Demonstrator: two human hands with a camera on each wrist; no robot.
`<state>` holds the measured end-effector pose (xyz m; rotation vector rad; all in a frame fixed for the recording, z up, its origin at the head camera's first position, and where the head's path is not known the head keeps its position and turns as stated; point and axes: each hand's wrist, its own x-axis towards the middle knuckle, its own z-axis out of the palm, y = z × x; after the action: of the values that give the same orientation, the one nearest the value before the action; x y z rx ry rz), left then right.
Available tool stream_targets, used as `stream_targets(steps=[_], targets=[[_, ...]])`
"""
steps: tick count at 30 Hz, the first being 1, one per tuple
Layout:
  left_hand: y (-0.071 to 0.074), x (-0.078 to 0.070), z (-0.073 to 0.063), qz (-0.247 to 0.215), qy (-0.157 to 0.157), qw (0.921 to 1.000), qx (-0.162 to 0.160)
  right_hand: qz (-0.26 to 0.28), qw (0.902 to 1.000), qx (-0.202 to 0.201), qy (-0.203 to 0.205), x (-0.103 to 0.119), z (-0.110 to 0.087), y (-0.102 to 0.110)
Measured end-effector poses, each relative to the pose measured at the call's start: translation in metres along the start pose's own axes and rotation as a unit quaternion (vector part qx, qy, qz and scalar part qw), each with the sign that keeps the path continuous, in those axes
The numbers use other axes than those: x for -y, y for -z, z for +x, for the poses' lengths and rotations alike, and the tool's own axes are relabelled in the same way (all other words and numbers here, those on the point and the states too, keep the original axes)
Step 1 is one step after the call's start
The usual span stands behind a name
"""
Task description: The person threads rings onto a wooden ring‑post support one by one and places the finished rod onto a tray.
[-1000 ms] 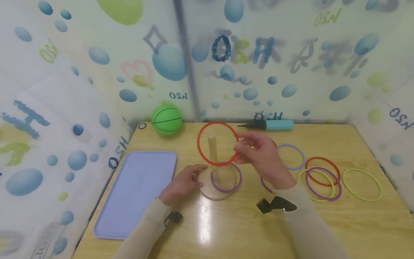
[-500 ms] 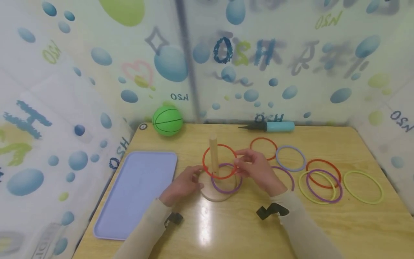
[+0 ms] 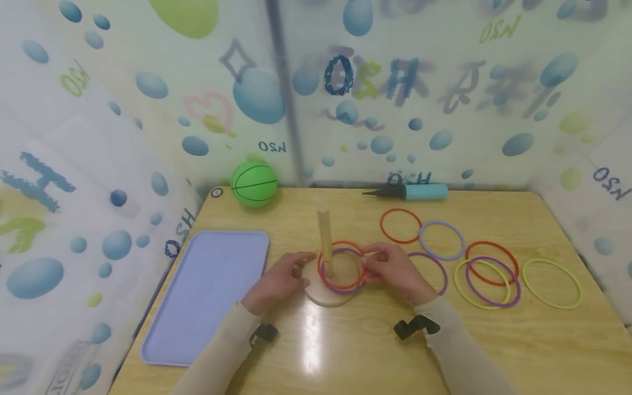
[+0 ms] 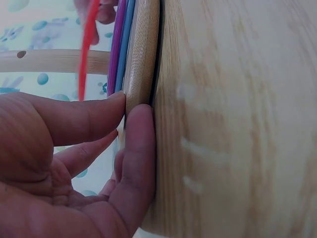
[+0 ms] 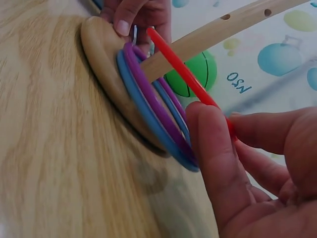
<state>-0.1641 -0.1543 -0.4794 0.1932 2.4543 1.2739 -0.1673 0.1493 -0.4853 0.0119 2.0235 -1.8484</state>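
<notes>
Presently, right hand (image 3: 397, 271) pinches red ring (image 5: 185, 73) around peg (image 3: 324, 233), raised above base (image 5: 99, 54); left hand (image 3: 281, 281) grips base. Likely risk: uneven release tilts ring, jamming it against peg.

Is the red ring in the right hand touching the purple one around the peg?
Apart. The right wrist view shows the red ring edge-on, with peg and green ball visible in the gap between it and the purple ring.

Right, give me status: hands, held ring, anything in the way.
Left hand pinching wooden base. Right hand pinching red ring, ring around peg, above purple ring and blue ring. Nothing visible blocking its way down.
</notes>
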Motion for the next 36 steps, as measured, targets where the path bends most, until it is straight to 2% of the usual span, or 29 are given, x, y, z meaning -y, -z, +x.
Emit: stream_targets(steps=[7,17,23,29,33,36], targets=[[0.000,-0.001,-0.001,-0.006,0.012,0.9999,0.001,-0.013,0.9999,-0.008,0.004,-0.009,0.001,0.005],[-0.001,-0.001,0.000,0.000,0.023,0.9997,0.005,-0.050,0.9973,-0.052,0.015,-0.016,0.004,0.000],[0.000,0.000,0.001,0.002,0.027,0.9996,0.001,-0.079,0.9947,-0.057,0.035,-0.017,0.004,0.004],[0.000,-0.001,0.001,0.008,0.021,0.9997,0.001,-0.141,0.9853,-0.081,0.053,-0.017,0.002,0.017],[0.000,0.000,0.001,0.011,0.023,0.9997,0.002,-0.182,0.9758,-0.101,0.066,-0.016,-0.002,0.034],[0.000,0.000,0.001,0.015,0.023,0.9996,0.002,-0.193,0.9716,-0.109,0.084,-0.014,-0.005,0.049]])
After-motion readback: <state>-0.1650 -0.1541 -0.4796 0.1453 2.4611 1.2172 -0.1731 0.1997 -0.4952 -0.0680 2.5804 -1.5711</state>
